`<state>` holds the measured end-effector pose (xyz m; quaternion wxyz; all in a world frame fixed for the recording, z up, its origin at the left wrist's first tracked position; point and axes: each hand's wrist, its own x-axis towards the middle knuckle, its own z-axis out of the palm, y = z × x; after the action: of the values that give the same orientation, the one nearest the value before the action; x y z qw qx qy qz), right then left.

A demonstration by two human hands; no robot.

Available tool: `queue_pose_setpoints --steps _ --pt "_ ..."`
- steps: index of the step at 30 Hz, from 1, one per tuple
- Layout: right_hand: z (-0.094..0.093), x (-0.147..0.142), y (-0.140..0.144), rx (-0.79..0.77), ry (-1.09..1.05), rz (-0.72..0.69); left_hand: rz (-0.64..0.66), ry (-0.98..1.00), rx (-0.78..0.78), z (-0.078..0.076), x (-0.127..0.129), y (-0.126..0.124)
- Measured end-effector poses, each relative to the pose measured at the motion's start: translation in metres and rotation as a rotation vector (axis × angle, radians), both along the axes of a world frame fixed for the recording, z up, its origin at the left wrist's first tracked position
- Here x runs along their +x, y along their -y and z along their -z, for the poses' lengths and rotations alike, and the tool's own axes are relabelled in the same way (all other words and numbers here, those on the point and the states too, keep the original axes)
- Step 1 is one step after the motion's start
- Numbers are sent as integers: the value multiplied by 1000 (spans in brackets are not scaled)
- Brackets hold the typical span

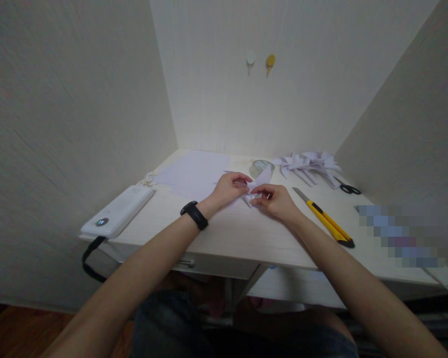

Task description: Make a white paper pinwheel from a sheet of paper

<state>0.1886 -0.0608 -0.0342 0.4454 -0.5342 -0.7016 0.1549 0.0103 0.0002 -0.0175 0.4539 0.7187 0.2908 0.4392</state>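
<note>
The folded paper piece lies mid-desk, well back from the near edge, pinched on one side by the left hand and on the other by the right hand, fingers closed on it. Bare desk runs to the near edge. A yellow utility knife lies near the right hand; flat sheets lie toward the far left corner.

No text or label can be read

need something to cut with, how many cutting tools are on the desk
2. A yellow utility knife lies just right of the right hand; black-handled scissors lie farther back right, beside the folded paper pile. Others may be hidden.
</note>
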Motion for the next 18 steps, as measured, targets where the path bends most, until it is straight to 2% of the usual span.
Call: queue_pose_setpoints --steps 18 --pt "-1 -1 3 15 16 -30 26 23 1 0 0 1"
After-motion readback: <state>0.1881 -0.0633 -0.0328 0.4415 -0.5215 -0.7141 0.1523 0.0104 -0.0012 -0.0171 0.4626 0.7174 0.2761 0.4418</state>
